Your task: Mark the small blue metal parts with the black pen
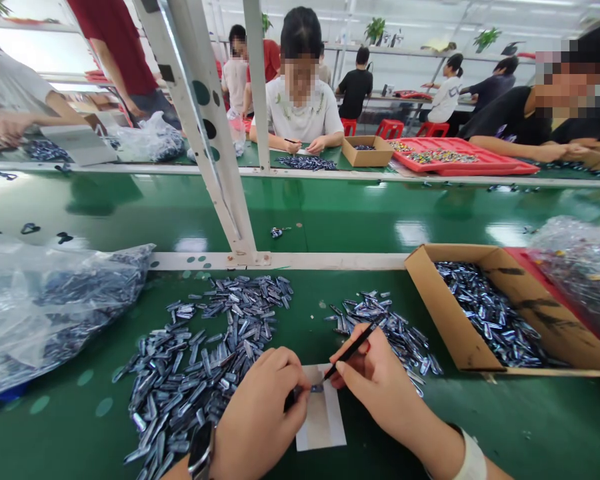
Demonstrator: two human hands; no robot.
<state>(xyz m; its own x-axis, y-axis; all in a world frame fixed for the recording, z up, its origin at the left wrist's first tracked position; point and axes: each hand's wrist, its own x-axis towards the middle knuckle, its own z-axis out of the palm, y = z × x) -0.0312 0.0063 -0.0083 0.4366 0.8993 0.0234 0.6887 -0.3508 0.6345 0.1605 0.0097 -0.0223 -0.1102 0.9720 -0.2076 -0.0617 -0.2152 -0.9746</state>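
Note:
My left hand (pixel 265 407), with a dark watch (pixel 201 448) at its wrist, is closed in a pinch on one end of a small dark, shiny piece (pixel 317 388). That piece is over a white paper sheet (pixel 325 427) on the green work surface. My right hand (pixel 377 377) grips a slim black pen-like tool (pixel 353 348), its tip slanting down to the left, close to the piece. Whether the tip touches it I cannot tell. Left of the paper spreads a large heap of dark blue, glossy pieces (pixel 200 360); a smaller pile (pixel 380 320) lies behind my right hand.
A cardboard box (pixel 430 313) of similar pieces stands at right, beside a clear bag (pixel 580 260). Another filled plastic bag (pixel 55 313) rests at left. A white post (pixel 215 147) rises beyond the heap, before a green belt (pixel 330 207). Several people sit across it.

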